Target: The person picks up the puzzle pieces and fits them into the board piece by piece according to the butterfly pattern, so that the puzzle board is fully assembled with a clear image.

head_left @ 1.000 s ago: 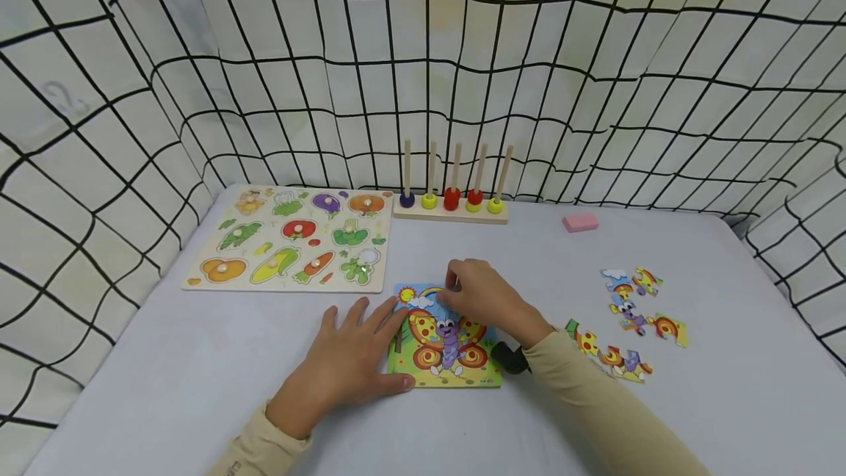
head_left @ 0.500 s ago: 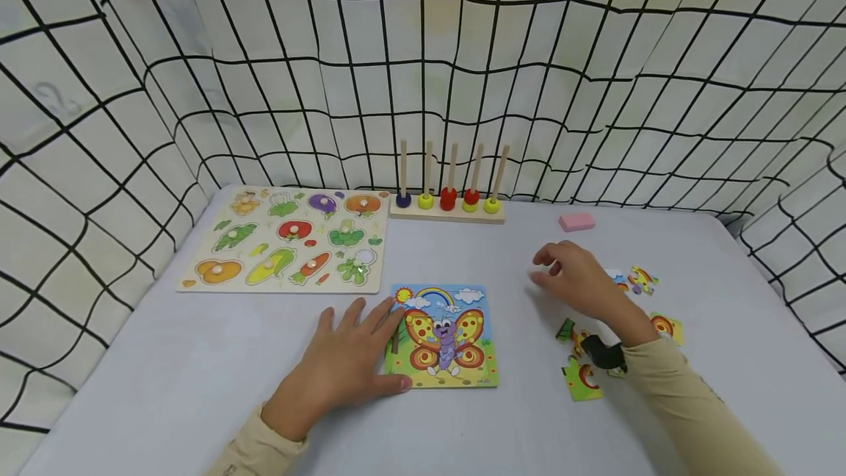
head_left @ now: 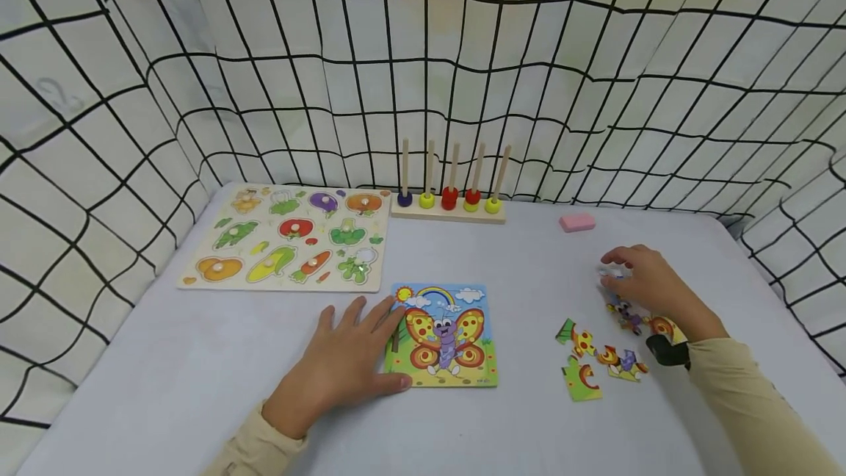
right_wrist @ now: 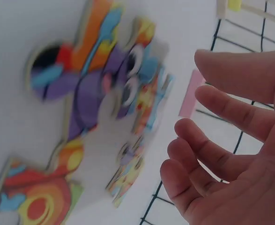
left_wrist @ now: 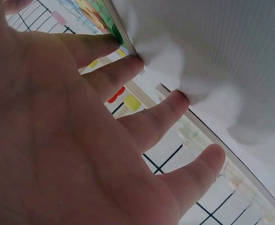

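My left hand (head_left: 346, 358) lies spread on the table, fingertips and thumb at the left edge of a butterfly jigsaw puzzle (head_left: 446, 336). In the left wrist view, its fingers (left_wrist: 151, 124) are straight and apart. Off to the right, my right hand (head_left: 654, 289) hovers over loose puzzle pieces, thumb and fingers bent apart. The right wrist view shows nothing between them. Below that hand are a purple butterfly-face piece (right_wrist: 95, 93) and an orange spiral piece (right_wrist: 39, 206). A cloud piece (head_left: 613, 271) is partly hidden by the fingers.
More pieces lie nearer, including a green one (head_left: 581, 382). A vegetable peg puzzle (head_left: 264, 281) sits back left, beside a wooden bead stand (head_left: 449, 216). A pink eraser-like block (head_left: 577, 222) is at back right. Black netting (head_left: 426, 61) walls the table's back and sides.
My right hand has left the butterfly puzzle and travelled right to the loose pieces. A green piece that the right arm covered now shows. My left hand has stayed put.
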Action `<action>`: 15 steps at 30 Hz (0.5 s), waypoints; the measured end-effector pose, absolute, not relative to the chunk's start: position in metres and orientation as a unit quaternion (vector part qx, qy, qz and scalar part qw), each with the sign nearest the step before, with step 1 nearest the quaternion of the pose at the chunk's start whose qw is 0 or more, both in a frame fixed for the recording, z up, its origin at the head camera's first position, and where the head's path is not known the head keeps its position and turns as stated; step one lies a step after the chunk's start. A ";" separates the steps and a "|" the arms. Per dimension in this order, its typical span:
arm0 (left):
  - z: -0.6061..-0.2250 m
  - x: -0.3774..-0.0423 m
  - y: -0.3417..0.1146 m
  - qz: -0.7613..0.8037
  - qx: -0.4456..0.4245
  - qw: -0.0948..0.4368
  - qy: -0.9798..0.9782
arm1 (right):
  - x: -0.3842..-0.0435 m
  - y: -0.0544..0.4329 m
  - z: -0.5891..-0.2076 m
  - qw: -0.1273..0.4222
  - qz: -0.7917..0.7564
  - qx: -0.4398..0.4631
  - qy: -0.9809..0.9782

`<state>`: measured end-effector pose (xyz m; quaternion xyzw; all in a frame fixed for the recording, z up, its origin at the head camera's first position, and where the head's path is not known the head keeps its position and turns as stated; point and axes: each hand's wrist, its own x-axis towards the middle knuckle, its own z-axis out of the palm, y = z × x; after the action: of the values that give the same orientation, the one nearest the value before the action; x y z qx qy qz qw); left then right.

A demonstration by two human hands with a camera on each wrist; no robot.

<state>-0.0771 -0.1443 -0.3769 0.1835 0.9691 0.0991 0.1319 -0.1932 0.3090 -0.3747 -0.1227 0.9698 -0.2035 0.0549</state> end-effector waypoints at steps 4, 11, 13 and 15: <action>-0.377 -0.078 -0.144 0.100 0.185 0.132 0.969 | -0.195 0.317 -0.378 0.082 -0.192 -0.104 0.972; -0.379 -0.078 -0.144 0.097 0.185 0.126 0.970 | -0.199 0.319 -0.382 0.077 -0.166 -0.119 0.976; -0.380 -0.078 -0.144 0.097 0.183 0.126 0.970 | -0.200 0.319 -0.382 0.072 -0.166 -0.126 0.975; -0.380 -0.078 -0.144 0.099 0.182 0.126 0.970 | -0.201 0.318 -0.381 0.067 -0.169 -0.133 0.974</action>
<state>-0.0782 -0.1442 -0.3800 0.1815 0.9702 0.0990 0.1263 -0.2013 0.3181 -0.3813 -0.1332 0.9744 -0.1686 0.0666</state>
